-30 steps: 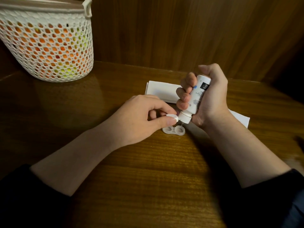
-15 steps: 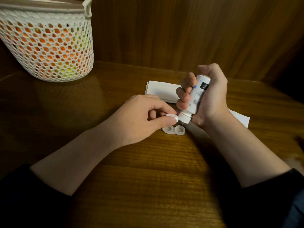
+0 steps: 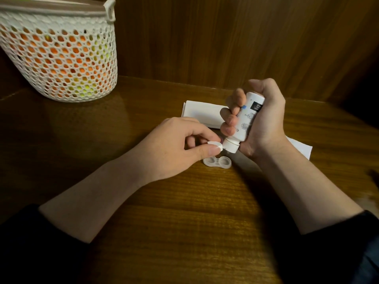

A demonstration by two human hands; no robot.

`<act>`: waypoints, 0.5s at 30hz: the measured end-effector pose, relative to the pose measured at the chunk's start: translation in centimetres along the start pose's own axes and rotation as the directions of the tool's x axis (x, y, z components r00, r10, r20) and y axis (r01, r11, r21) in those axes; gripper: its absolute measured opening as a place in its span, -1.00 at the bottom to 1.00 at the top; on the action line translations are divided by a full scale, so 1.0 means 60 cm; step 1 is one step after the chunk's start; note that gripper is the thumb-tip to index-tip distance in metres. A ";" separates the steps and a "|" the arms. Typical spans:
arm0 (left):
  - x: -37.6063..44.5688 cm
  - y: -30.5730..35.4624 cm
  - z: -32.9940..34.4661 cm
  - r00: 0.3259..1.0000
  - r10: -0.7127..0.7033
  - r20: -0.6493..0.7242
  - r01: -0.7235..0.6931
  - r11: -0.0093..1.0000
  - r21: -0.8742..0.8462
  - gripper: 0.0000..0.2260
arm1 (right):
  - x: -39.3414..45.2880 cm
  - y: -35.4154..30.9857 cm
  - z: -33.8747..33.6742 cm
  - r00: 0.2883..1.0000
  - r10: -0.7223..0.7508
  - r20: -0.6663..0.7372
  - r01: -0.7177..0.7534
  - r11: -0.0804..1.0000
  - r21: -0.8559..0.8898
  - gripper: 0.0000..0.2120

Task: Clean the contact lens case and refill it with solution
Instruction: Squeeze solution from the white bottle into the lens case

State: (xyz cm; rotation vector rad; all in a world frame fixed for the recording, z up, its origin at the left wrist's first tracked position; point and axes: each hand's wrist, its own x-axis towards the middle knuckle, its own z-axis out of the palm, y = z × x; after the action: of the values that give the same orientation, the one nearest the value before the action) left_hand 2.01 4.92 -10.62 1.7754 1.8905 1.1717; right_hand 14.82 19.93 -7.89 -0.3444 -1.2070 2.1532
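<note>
On the wooden table (image 3: 184,232), nearest the camera, two bare forearms reach forward out of dark sleeves (image 3: 30,238). Just beyond them the left hand (image 3: 174,148) hovers above the tabletop with its fingers curled, thumb and forefinger pinching a small white cap (image 3: 215,145) by its edge. Right beside that cap, the right hand (image 3: 264,121) wraps all its fingers round a white solution bottle (image 3: 246,121), which is tipped with its nozzle end pointing down and to the left, close to the cap. Whether liquid is coming out cannot be told. Below the nozzle, the clear contact lens case (image 3: 217,161) lies flat on the table with both wells uncovered, touched by neither hand. Behind the hands lies a folded white tissue (image 3: 201,112), partly hidden by the right wrist. Farther back on the left stands a white mesh basket (image 3: 61,58) holding orange and yellow-green things, against the wood-panelled wall (image 3: 225,37).
</note>
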 end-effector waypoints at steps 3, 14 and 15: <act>-0.002 0.000 -0.008 0.999 0.040 -0.004 -0.040 0.999 -0.005 -0.80 | 0.001 -0.001 0.002 0.999 0.006 0.046 -0.009 0.999 0.047 -0.58; 0.000 -0.017 -0.041 0.997 0.004 0.071 -0.008 0.999 0.054 -0.82 | 0.011 0.027 0.013 0.993 0.014 0.117 -0.012 1.000 -0.015 -0.52; 0.001 -0.017 -0.041 0.997 0.002 0.073 -0.006 0.999 0.054 -0.83 | 0.012 0.029 0.012 0.994 0.017 0.109 -0.017 1.000 -0.004 -0.53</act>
State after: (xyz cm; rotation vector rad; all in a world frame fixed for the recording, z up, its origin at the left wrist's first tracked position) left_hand -0.45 4.18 -9.81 1.8256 1.8946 1.0514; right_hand 13.20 19.24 -8.86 -0.2417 -1.2723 2.2100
